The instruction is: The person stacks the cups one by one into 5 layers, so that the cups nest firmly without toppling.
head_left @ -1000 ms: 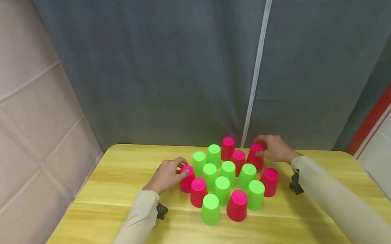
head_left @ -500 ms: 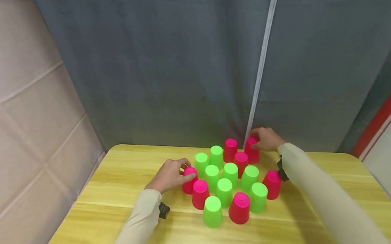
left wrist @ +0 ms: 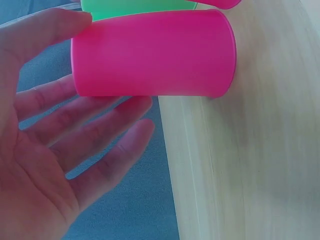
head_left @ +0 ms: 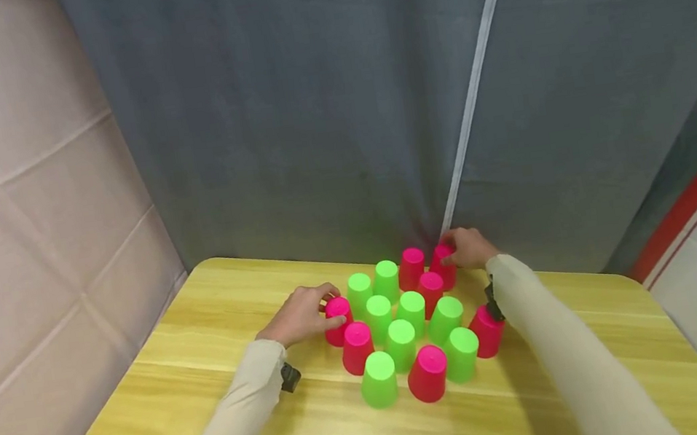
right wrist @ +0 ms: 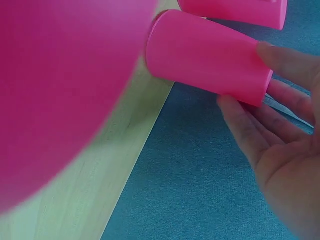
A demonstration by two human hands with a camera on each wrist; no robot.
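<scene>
Several pink and green cups stand upside down in a tight cluster on the yellow wooden table (head_left: 203, 317). My left hand (head_left: 300, 313) holds the pink cup (head_left: 337, 306) at the cluster's left side. In the left wrist view its thumb (left wrist: 45, 30) lies on one side of that cup (left wrist: 152, 52) and its fingers (left wrist: 100, 115) on the other. My right hand (head_left: 466, 247) holds the pink cup (head_left: 443, 272) at the back right, by the table's far edge. The right wrist view shows that cup (right wrist: 205, 52) between thumb (right wrist: 287, 62) and fingers (right wrist: 245, 125).
A grey curtain (head_left: 320, 103) hangs directly behind the table's far edge, and a padded beige wall (head_left: 24, 216) stands on the left. One pink cup (head_left: 487, 335) sits beside my right sleeve and fills the left of the right wrist view as a blur (right wrist: 60, 90).
My right hand has slid its pink cup back and to the left, up against the rear pink cups. My left hand has stayed on its pink cup.
</scene>
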